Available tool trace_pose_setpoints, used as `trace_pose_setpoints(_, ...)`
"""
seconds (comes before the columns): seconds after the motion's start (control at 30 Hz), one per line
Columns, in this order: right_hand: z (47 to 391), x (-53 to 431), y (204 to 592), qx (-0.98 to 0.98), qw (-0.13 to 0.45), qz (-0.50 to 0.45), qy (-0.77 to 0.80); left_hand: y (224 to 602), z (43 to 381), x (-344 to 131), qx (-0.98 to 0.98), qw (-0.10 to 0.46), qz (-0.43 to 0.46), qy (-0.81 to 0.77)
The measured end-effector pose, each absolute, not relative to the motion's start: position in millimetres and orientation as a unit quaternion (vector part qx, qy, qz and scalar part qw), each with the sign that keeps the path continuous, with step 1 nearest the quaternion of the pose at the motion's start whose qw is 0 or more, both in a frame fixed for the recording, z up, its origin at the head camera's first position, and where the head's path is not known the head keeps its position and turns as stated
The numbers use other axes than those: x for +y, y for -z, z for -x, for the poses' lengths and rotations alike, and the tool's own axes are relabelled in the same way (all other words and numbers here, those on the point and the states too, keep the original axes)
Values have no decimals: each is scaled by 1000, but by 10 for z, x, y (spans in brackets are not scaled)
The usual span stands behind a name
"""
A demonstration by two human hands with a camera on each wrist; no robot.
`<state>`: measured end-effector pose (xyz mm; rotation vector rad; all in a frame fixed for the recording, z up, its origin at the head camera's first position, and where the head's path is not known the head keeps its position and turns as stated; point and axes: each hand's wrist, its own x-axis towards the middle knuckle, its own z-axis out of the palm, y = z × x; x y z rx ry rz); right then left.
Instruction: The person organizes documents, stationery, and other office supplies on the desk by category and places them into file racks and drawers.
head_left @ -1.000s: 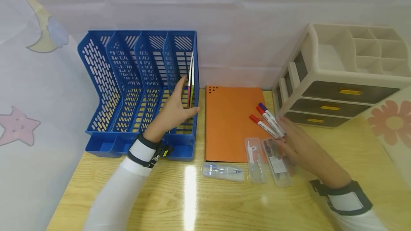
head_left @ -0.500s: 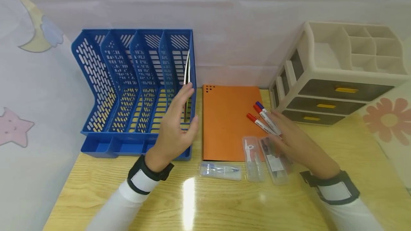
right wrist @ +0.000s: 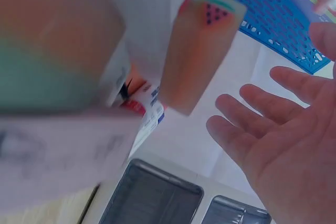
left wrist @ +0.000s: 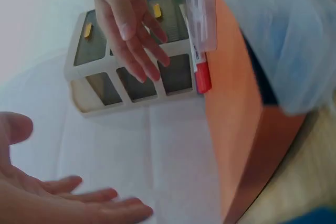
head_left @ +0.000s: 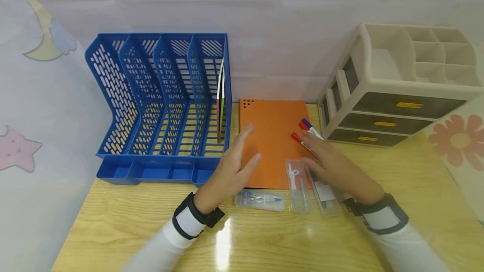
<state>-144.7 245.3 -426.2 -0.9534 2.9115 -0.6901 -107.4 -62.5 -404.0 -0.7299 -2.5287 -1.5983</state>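
My left hand (head_left: 228, 171) hovers over the left edge of an orange folder (head_left: 274, 137), fingers spread and holding nothing. My right hand (head_left: 338, 171) is above the markers and a clear case (head_left: 326, 198), its fingers extended; in the right wrist view the palm faces up and holds nothing. Partly under that hand lie a marker with a red cap (head_left: 296, 137) and one with a blue cap (head_left: 307, 124), beside another red cap. A second clear case (head_left: 298, 192) lies on the folder's lower edge. Below the folder lies a clear pack (head_left: 260, 200) with a blue item inside.
A blue file rack (head_left: 162, 95) stands at the left, with thin booklets (head_left: 219, 108) upright in its rightmost slot. A cream drawer unit (head_left: 401, 87) with yellow handles stands at the right. A blurred block with a watermelon-like mark (right wrist: 202, 51) shows in the right wrist view.
My left hand has withdrawn from the rack's rightmost slot and moved right and down to the folder. The booklets stay in the slot. My right hand has shifted slightly left.
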Motion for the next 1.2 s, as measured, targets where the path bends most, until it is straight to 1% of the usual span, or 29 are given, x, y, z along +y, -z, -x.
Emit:
trace_pose_setpoints(0.13, 1459, 2416, 4299, 927, 16, 304, 219, 4142, 1107, -554, -826, -28, 174, 535)
trace_pose_setpoints(0.27, 1475, 2400, 4327, 926, 60, 294, 227, 4236, 1143, -505, -824, -71, 128, 546)
trace_pose_setpoints(0.4, 1466, 2386, 4331, 928, 104, 274, 228, 4285, 1182, -465, -818, -88, 91, 561)
trace_pose_setpoints(0.53, 1438, 2370, 4327, 932, 125, 257, 222, 4339, 1231, -450, -801, -96, 55, 589)
trace_pose_setpoints(0.87, 1407, 2319, 4380, 939, 125, 244, 208, 4443, 1278, -456, -763, -117, -52, 634)
trace_pose_setpoints(1.1, 1370, 2274, 4403, 944, 98, 246, 199, 4522, 1295, -434, -754, -129, -44, 642)
trace_pose_setpoints(1.2, 1350, 2274, 4419, 945, 95, 248, 190, 4547, 1293, -405, -755, -136, -37, 641)
